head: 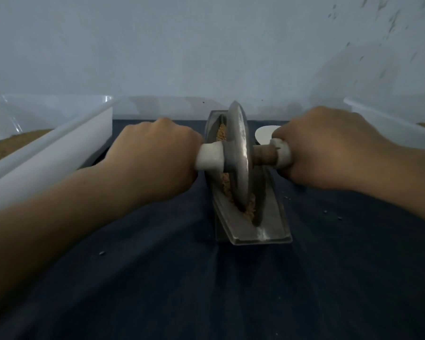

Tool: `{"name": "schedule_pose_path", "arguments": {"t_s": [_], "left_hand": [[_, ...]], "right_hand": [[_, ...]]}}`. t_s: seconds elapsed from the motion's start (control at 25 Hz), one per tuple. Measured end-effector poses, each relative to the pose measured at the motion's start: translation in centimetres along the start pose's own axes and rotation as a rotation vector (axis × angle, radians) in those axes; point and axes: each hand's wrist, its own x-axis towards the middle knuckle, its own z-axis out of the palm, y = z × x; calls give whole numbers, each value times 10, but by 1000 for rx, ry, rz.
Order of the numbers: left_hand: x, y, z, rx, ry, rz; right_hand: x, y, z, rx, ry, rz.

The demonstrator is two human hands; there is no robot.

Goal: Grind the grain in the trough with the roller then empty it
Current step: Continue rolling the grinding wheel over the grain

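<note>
Left hand (155, 153) and right hand (329, 146) each grasp a handle of the roller (239, 155); its disc stands upright in the trough (268, 227), amid grain (227, 185).

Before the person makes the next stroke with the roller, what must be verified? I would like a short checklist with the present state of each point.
1. Left hand grips its handle of the roller: ok.
2. Right hand grips the other handle: ok.
3. Roller's disc sits in the groove of the trough: ok.
4. Grain lies in the groove along the disc's path: ok.
5. Trough rests steadily on the dark cloth: cannot tell.
6. Grain is fine enough to empty: cannot tell.
</note>
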Motion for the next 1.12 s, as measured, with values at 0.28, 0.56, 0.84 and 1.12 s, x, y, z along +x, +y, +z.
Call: {"name": "schedule_pose_path", "arguments": {"t_s": [0.28, 0.56, 0.84, 1.12], "left_hand": [[59, 7, 35, 27, -140, -233], [-12, 3, -5, -56, -16, -53], [67, 14, 26, 133, -147, -198], [-6, 3, -6, -28, -19, -14]], "right_hand": [[74, -10, 34, 60, -195, 232], [0, 3, -6, -37, 98, -47], [70, -9, 35, 201, -301, 295], [-4, 1, 3, -5, 75, -3]]}}
